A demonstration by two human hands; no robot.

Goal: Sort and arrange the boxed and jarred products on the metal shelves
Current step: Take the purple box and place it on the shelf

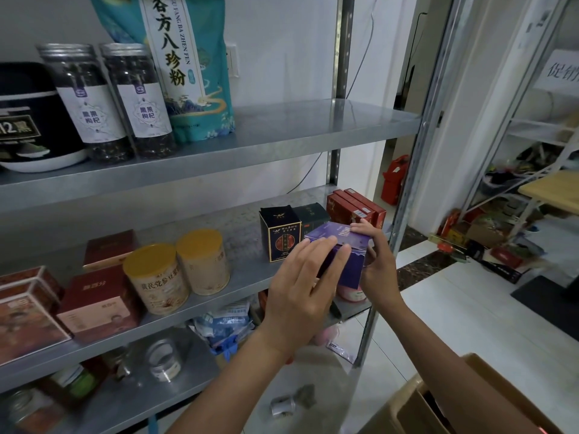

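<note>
Head camera: a purple box (333,235) is held between both hands at the front right end of the middle shelf (244,264). The left hand (302,286) lies flat against the box's left side, its fingers straight and close together, their tips reaching the top edge. The right hand (374,261) grips the right side, fingers curled round it and thumb on top. A pink jar (351,294) shows just beneath the box; whether they touch cannot be told. Just behind stand a black box (280,238), a dark green box (313,214) and red boxes (357,208). Further left are two yellow-lidded tins (156,280) and maroon boxes (100,300). On the upper shelf (297,126) stand two dark jars (89,98), a teal bag (188,64) and a black tub (28,120).
</note>
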